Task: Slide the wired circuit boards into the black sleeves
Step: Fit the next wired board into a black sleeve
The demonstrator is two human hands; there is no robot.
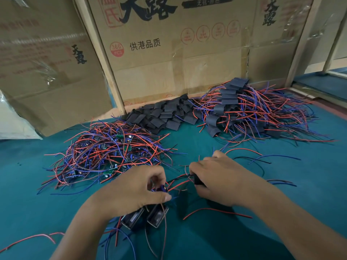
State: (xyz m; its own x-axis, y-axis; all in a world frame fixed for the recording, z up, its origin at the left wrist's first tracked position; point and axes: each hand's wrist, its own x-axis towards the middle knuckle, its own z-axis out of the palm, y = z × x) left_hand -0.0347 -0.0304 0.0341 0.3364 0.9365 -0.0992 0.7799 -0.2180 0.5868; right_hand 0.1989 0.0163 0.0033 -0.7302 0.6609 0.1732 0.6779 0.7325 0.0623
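Observation:
My left hand (135,188) pinches a small wired circuit board (162,188) with red, blue and black leads. My right hand (217,177) grips a black sleeve (198,180); the board's wires run toward the sleeve's mouth. Two boards in black sleeves (145,216) lie just below my left hand. A tangled pile of bare wired boards (110,152) sits to the left. A heap of empty black sleeves (163,115) lies along the back. A pile of sleeved boards with wires (249,111) is at the back right.
The work surface is a teal cloth (281,184). Cardboard boxes (169,53) and wooden posts stand as a wall behind the piles. Loose red, blue and black wires trail over the cloth around my hands and near the front left edge.

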